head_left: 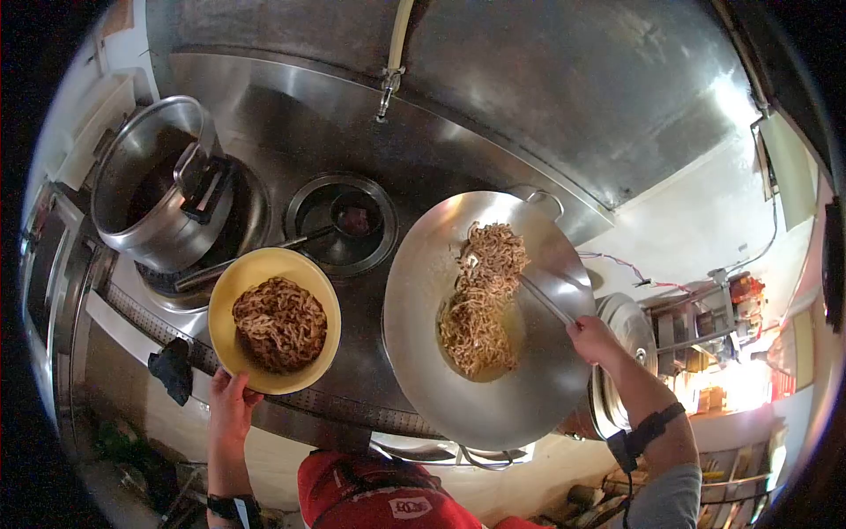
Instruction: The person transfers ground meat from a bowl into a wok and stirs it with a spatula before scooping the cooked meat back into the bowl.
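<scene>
My left hand [231, 404] grips the lower rim of a yellow bowl [330, 353], thumb over the edge. Dark brown noodle-like strips [280, 324] lie in this bowl. To the right, a large steel wok [546, 397] holds more light brown strips [483, 309], heaped from its upper middle down to its bottom, with some yellowish liquid beside them. My right hand [596, 340] is closed around the handle of a metal utensil [546, 300], whose far end reaches the food and is partly hidden there.
At the left stands a deep metal pot [159, 231] with a black handle. A ladle [304, 238] rests across a round well [379, 251] in the counter. A tap [386, 93] hangs above. Stacked round lids [630, 326] sit right of the wok; a dark cloth [171, 370] hangs at the front edge.
</scene>
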A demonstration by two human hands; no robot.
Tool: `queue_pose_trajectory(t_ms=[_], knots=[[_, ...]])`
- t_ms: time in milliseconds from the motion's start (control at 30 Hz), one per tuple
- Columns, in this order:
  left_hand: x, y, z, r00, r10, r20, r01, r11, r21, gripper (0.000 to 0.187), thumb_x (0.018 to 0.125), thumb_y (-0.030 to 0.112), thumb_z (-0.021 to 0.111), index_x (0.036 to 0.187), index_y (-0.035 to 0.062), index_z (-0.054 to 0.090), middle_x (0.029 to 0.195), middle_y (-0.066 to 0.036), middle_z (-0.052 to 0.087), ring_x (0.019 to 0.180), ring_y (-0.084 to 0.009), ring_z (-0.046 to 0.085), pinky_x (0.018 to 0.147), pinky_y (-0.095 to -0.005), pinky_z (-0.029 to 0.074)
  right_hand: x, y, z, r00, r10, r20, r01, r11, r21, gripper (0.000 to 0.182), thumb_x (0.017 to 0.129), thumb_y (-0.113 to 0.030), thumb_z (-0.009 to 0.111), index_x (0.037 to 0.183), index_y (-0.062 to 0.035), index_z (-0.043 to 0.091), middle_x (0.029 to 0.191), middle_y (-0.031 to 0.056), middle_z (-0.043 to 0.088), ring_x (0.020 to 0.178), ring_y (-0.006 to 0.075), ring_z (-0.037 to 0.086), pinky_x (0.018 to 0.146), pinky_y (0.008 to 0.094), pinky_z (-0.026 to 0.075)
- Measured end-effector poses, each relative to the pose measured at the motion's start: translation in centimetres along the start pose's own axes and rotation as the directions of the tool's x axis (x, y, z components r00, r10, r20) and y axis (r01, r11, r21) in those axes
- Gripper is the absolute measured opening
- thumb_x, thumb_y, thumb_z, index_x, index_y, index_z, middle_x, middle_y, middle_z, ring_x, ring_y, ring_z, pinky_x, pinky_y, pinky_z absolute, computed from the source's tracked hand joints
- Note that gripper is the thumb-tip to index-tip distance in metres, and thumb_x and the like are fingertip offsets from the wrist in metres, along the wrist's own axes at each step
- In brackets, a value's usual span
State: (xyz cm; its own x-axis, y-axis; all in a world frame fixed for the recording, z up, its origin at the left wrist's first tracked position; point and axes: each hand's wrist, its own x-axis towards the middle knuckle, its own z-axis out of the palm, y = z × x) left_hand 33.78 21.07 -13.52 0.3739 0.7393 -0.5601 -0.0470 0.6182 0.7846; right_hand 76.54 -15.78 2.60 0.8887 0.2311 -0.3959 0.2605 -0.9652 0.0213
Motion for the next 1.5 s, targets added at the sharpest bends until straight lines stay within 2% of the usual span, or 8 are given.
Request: queue_pose_trajectory(t_ms=[400,700,900,1000,1067,1167,1433,1500], knots=[[0.2,0.1,-1.2,1.000,0.002,0.020,-0.001,1.000,-0.009,0.016,0.091,0.014,0.060,0.106,0.0089,0.055,0.079,0.000,0.065,0.055,-0.0080,0.062,0.052,-0.0224,0.056,0.8,1.2,1.1,0.998,0.034,0.060,-0.039,0.995,0.089,0.033,0.096,-0.029,0.052,0.090,0.0024,0.058,0.058,0.0096,0.054,0.041,0.0199,0.050,0.040,0.0374,0.040],[-0.7,1.6,-0.7,0.995,0.073,0.061,-0.078,0.994,0.083,0.016,0.090,0.017,0.063,0.104,0.0086,0.059,0.081,0.001,0.066,0.057,-0.0069,0.062,0.050,-0.0209,0.054,3.1,5.6,6.4,0.980,-0.137,-0.144,0.131,0.990,-0.049,0.035,0.094,-0.033,0.053,0.088,0.0011,0.061,0.060,0.0146,0.058,0.046,0.0252,0.058,0.045,0.0404,0.044],[-3.6,5.9,4.8,0.981,0.047,0.189,-0.069,0.991,0.112,0.023,0.090,0.018,0.063,0.110,0.0068,0.059,0.092,-0.003,0.068,0.071,-0.0100,0.066,0.057,-0.0230,0.055,0.9,5.3,13.8,0.979,0.072,-0.191,-0.032,0.978,0.207,0.040,0.090,-0.038,0.055,0.095,0.0001,0.065,0.084,0.0235,0.066,0.083,0.0411,0.065,0.074,0.0466,0.048],[-4.7,6.8,8.2,0.942,0.017,0.334,-0.077,0.983,0.168,0.026,0.089,0.015,0.063,0.112,0.0055,0.059,0.097,-0.005,0.068,0.080,-0.0135,0.067,0.066,-0.0274,0.057,0.8,6.1,15.2,0.976,0.051,-0.213,0.039,0.916,0.399,0.038,0.090,-0.037,0.055,0.095,-0.0007,0.065,0.084,0.0228,0.066,0.082,0.0407,0.065,0.073,0.0459,0.049],[-6.0,7.4,11.0,0.888,-0.061,0.456,-0.165,0.882,0.441,0.025,0.088,0.012,0.061,0.111,0.0042,0.058,0.101,-0.007,0.067,0.085,-0.0159,0.067,0.071,-0.0306,0.057,0.5,6.3,14.5,0.970,0.022,-0.241,0.066,0.935,0.348,0.038,0.090,-0.037,0.056,0.095,-0.0007,0.065,0.081,0.0214,0.066,0.080,0.0389,0.066,0.072,0.0450,0.049],[-4.3,3.2,14.4,0.851,-0.189,0.491,0.022,0.945,0.327,0.025,0.089,0.013,0.061,0.110,0.0024,0.058,0.103,-0.008,0.066,0.085,-0.0159,0.067,0.071,-0.0314,0.057,-1.7,6.5,10.8,0.966,0.004,-0.258,0.090,0.931,0.352,0.038,0.089,-0.037,0.057,0.094,-0.0005,0.065,0.077,0.0190,0.066,0.077,0.0344,0.067,0.070,0.0431,0.049],[-5.6,-2.9,23.4,0.831,-0.250,0.496,0.039,0.918,0.396,0.026,0.091,0.012,0.059,0.112,-0.0007,0.055,0.104,-0.008,0.063,0.087,-0.0182,0.066,0.075,-0.0326,0.059,-12.2,10.8,-2.5,0.927,-0.109,-0.359,0.193,0.959,0.208,0.029,0.089,-0.031,0.062,0.103,-0.0057,0.067,0.076,0.0185,0.065,0.072,0.0243,0.066,0.068,0.0375,0.050],[-4.3,-5.7,24.4,0.807,-0.280,0.520,0.047,0.908,0.416,0.031,0.093,0.017,0.058,0.119,0.0003,0.051,0.111,-0.010,0.059,0.092,-0.0197,0.064,0.075,-0.0320,0.059,-16.2,9.0,-6.6,0.949,-0.050,-0.310,0.098,0.985,0.140,0.027,0.090,-0.032,0.059,0.103,-0.0081,0.064,0.089,0.0174,0.068,0.083,0.0380,0.066,0.074,0.0461,0.051]])
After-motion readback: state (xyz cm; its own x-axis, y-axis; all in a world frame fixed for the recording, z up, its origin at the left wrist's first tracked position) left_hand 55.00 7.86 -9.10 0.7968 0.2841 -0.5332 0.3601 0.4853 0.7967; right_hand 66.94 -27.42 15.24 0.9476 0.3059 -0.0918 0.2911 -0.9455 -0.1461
